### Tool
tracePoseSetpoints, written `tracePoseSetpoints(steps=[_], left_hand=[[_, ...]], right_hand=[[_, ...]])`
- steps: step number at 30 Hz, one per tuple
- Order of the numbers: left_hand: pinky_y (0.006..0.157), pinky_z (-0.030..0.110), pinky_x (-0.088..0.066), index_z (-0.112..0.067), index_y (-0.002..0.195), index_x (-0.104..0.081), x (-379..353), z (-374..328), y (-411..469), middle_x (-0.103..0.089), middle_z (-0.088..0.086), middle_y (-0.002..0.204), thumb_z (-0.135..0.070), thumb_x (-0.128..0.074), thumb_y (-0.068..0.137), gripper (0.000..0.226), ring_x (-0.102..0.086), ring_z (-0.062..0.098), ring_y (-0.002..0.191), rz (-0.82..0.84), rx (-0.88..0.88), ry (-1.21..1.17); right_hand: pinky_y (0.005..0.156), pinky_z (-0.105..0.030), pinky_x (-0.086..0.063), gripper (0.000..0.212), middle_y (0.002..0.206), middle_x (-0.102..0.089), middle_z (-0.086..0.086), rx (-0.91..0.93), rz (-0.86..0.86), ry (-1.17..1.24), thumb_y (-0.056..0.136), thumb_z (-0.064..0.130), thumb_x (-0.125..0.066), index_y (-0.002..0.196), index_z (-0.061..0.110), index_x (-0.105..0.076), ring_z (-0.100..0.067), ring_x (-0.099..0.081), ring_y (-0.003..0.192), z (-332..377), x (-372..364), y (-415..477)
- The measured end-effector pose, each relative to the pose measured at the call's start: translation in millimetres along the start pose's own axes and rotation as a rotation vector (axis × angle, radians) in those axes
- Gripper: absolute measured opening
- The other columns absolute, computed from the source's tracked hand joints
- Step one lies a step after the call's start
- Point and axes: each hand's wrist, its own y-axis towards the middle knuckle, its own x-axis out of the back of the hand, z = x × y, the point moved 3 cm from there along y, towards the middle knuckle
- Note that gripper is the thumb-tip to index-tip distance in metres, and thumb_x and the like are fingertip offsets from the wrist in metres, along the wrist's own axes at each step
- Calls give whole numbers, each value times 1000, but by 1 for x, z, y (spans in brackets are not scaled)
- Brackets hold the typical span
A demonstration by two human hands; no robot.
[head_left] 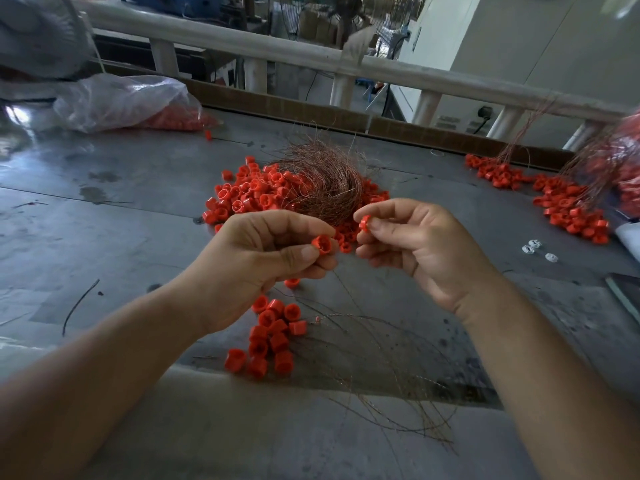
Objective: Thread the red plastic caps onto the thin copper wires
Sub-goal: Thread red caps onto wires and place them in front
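Observation:
My left hand (266,261) pinches a red plastic cap (322,244) between thumb and fingers, its open end facing me. A little to the right, my right hand (419,247) pinches a second red cap (365,224) at its fingertips. The two caps are a short gap apart above the grey metal table (121,209). A thin copper wire (343,289) trails down from under my left hand. Behind my hands lies a heap of loose red caps (249,195) with a tangled bundle of copper wires (322,178) on it. A string of threaded caps (270,337) lies near the front edge.
Loose copper wires (398,393) spread over the table's front edge. Another pile of red caps on wires (568,206) lies at the right. A clear plastic bag of caps (138,102) sits at the back left. Three small white parts (536,249) lie to the right. A white railing (277,50) runs behind.

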Motion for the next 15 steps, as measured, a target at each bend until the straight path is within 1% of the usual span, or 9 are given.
tracePoseSetpoints(steps=[3,5,7,10,12,15], left_hand=[[65,18,-53,-20,84,-75,1,0,0,-73,3,79,-18,-67,61,25,-70,13,76,-3,-5,12],[66,18,-53,-21,85,-75,1,1,1,-73,2,79,-18,-67,62,25,-69,13,77,0,-8,22],[66,18,-53,-21,86,-75,1,1,1,-73,2,80,-18,-66,63,25,-69,13,78,4,-10,28],[66,18,-53,-20,87,-75,1,1,1,-73,3,82,-17,-66,64,25,-70,13,78,2,-13,37],[66,18,-53,-21,87,-75,1,2,1,-73,3,82,-18,-67,63,25,-70,14,79,-3,-9,39],[66,17,-53,-21,86,-75,1,1,1,-73,2,81,-19,-67,62,26,-70,13,78,-8,-4,46]], right_hand=[[48,-18,-50,9,60,-65,-1,-46,67,105,80,9,-53,83,7,-61,-10,-63,54,1,-11,-3],[48,-18,-50,14,61,-66,-1,-59,93,157,72,14,-54,82,6,-60,-11,-64,54,1,-14,-3],[48,-18,-50,16,61,-66,-1,-56,96,176,70,15,-55,82,7,-60,-11,-64,54,1,-15,-3],[46,-18,-49,11,61,-66,-1,-37,82,182,79,8,-53,85,11,-61,-11,-64,53,0,-13,-3],[46,-17,-49,17,61,-66,-1,-33,80,187,85,3,-48,85,12,-62,-10,-64,53,0,-12,-3],[46,-18,-49,13,60,-66,-1,-45,90,203,83,6,-50,85,11,-61,-10,-64,53,-1,-13,-3]])
